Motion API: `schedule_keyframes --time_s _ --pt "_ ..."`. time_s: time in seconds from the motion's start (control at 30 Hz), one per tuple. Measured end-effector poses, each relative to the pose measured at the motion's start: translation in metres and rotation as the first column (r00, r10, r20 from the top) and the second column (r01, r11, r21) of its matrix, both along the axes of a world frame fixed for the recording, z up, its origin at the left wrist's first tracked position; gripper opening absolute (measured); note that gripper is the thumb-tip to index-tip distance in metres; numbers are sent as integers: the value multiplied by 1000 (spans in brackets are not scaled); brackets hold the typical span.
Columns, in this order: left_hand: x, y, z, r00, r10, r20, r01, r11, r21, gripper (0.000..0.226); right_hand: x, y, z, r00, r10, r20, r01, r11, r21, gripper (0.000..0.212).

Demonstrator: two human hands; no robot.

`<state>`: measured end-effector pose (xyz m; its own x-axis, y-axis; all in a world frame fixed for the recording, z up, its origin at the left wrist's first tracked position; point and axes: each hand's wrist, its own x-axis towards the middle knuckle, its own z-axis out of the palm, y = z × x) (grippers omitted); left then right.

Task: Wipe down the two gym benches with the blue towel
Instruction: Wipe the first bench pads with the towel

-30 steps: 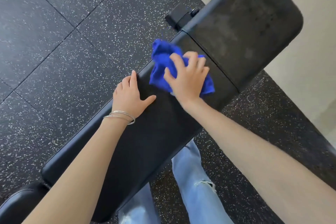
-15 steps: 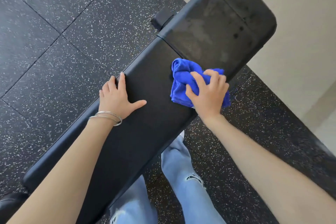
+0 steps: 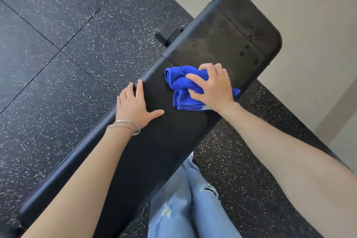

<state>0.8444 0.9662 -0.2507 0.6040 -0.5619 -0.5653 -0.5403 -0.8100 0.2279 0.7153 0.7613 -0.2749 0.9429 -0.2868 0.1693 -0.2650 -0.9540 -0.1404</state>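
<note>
Fingers (image 3: 194,80) of the right hand (image 3: 214,91) clutch the bunched towel (image 3: 179,83) on the bench (image 3: 158,150); the left hand (image 3: 135,108) lies flat, bracing. Overlap strokes.

Place: a gym is indicated | Flooring: black speckled rubber tiles (image 3: 58,25) are seen | Equipment: a padded black bench (image 3: 164,141) is shown

1. The blue towel (image 3: 181,84) was bunched into a crumpled wad and lay on the bench's padding, just beside the seam between its two pads.
2. The gym bench (image 3: 154,150) was black, padded and flat, running diagonally across the view.
</note>
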Motion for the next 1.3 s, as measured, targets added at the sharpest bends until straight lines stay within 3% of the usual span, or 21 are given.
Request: schedule_keyframes --time_s 0.1,0.27,0.37,0.47,0.53,0.73,0.93,1.07,1.3 --pt "5 -11 -2 1000 -13 -14 13 1000 -12 112 20 15 -2 980 -197 -40 194 978 -71 22" --pt "19 -26 -4 995 -63 -72 58 996 -71 108 30 6 6 995 -83 54 90 988 -127 13" --pt "28 -32 -5 988 -97 -121 89 994 -65 107 60 -8 17 978 -187 87 198 970 -142 14" --pt "33 -37 -3 981 -126 -149 118 991 -60 107 69 -6 20 925 -371 -86 364 928 -82 24" --pt "35 -39 -3 977 -135 -165 127 990 -60 108 58 9 17 902 -392 -179 398 917 -4 31" --pt "40 -44 -5 974 -98 -205 77 991 -105 107 52 17 7 941 -255 -223 241 966 -91 39" --pt "42 -60 -9 971 -52 -234 21 991 -132 103 74 -20 -7 993 -23 -112 8 992 -129 31" --pt "43 -82 -8 968 22 -248 -58 989 -138 84 85 -33 -8 997 77 -8 -77 992 -97 27" --pt "35 -118 -5 965 138 -222 -163 982 -98 103 137 -104 -5 964 -4 -264 4 1000 -4 40"
